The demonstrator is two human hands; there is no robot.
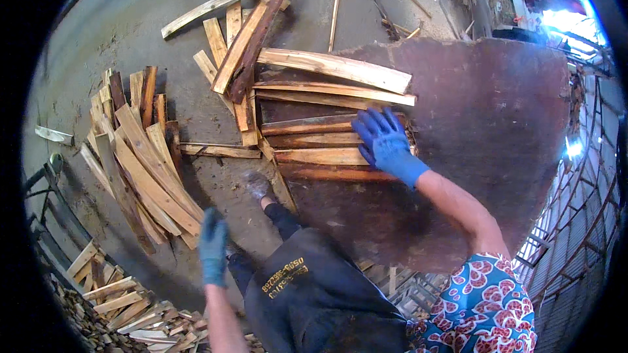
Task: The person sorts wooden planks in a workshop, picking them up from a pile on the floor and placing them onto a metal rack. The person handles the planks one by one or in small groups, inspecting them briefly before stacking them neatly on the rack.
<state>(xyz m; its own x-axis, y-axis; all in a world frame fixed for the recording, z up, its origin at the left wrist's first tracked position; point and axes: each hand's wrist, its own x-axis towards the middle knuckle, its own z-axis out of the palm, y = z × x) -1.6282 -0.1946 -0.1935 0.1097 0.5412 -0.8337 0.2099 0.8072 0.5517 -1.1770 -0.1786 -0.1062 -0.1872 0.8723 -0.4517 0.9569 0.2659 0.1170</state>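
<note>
My right hand [387, 146], in a blue work glove, lies over the right ends of several wooden slats [317, 155], its fingers spread. These slats rest side by side on a dark reddish-brown board [484, 131]. My left hand [212, 247], in a blue-green glove, is beside the lower end of a stack of long wooden strips [154, 167]. Its fingers point away from me and look stretched out, with nothing seen in them. Whether they touch the strips I cannot tell.
Crossed planks [252, 42] lie beyond the slats, with two pale planks [340, 68] reaching onto the board. Short offcuts [124, 304] are heaped at the lower left, near a dark metal frame [49, 202]. My shoe [258, 185] stands on the wet-looking concrete floor [124, 23].
</note>
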